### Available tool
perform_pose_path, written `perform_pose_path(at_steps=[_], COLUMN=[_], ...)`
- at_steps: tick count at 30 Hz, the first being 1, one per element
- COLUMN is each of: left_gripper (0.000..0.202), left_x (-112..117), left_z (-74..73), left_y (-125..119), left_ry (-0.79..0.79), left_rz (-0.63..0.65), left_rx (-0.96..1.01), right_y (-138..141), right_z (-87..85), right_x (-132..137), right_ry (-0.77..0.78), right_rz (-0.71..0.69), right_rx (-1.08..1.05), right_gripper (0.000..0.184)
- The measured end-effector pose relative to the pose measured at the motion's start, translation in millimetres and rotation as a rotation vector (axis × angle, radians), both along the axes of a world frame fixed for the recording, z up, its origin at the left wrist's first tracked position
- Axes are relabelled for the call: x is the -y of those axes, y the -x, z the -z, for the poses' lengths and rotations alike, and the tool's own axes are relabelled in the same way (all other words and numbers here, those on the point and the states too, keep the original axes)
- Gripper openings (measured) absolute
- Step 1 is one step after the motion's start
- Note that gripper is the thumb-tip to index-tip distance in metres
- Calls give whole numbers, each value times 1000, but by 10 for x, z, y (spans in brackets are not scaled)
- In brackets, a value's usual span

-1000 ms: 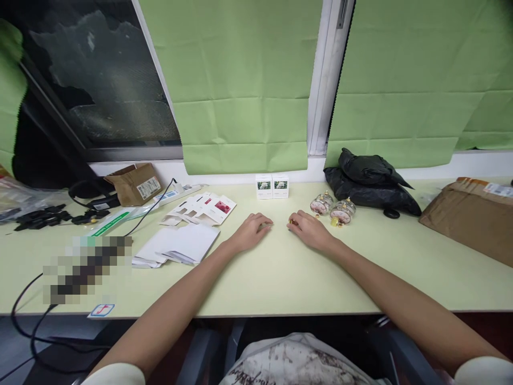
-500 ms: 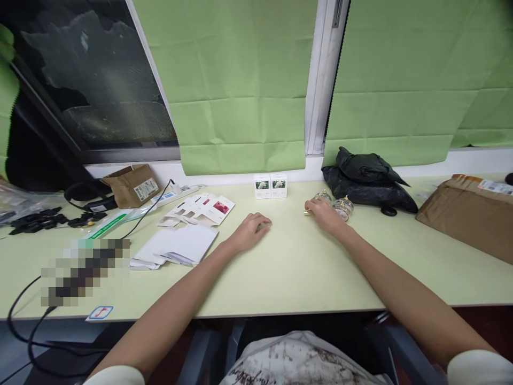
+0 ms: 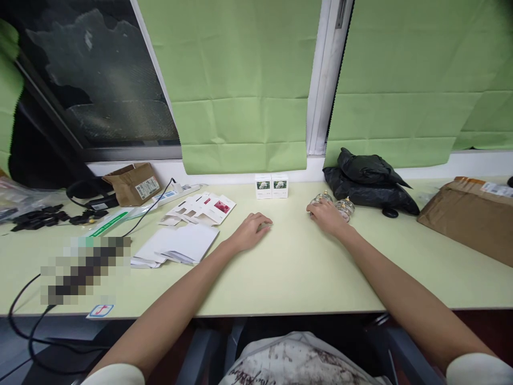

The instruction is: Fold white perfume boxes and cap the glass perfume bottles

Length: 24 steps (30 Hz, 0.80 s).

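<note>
Right hand [image 3: 326, 216] moved to jars [image 3: 345, 207] | fingers [image 3: 315, 209] hold unclear | left hand [image 3: 251, 231] flat | green desk [image 3: 288, 267], blinds [image 3: 240, 96]

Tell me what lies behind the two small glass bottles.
A crumpled black bag lies behind the bottles; the right hand covers part of the left one.

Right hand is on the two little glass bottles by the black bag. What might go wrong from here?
1. The glass bottles sit close together and the right hand covers the nearer one; lifting it may knock the other, which could roll or chip.
2. The black bag lies close behind them, so fingers have little room on that side.
3. The left hand rests on the table, apart, unable to steady anything quickly.
</note>
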<state>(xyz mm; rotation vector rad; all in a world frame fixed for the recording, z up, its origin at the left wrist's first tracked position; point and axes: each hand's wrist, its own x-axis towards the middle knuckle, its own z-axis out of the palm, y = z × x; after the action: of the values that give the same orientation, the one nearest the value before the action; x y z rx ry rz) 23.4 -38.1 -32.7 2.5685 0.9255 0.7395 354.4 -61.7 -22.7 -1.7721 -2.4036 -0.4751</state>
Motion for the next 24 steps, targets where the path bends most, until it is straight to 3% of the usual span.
perform_pose_path(at_steps=[4,13,19,24], left_gripper=[33,32,32,32], left_x=[0,-7,-4,-13], left_z=[0,3,4,9], left_y=[-4,-6,-1,1], left_ry=[-3,-4,-1,-8], left_rz=[-1,-1,-6,1], left_rx=[-1,-7,-15,-14], right_y=[55,71,-1,-64], right_z=[-86,-320,-313,-153], right_x=[32,119,107,11], right_ry=[-86,-411,-366,-144], right_rz=[-36,-27,-23,-85], right_rx=[-39,-498,-500,-304], right_gripper=[28,38,29,24])
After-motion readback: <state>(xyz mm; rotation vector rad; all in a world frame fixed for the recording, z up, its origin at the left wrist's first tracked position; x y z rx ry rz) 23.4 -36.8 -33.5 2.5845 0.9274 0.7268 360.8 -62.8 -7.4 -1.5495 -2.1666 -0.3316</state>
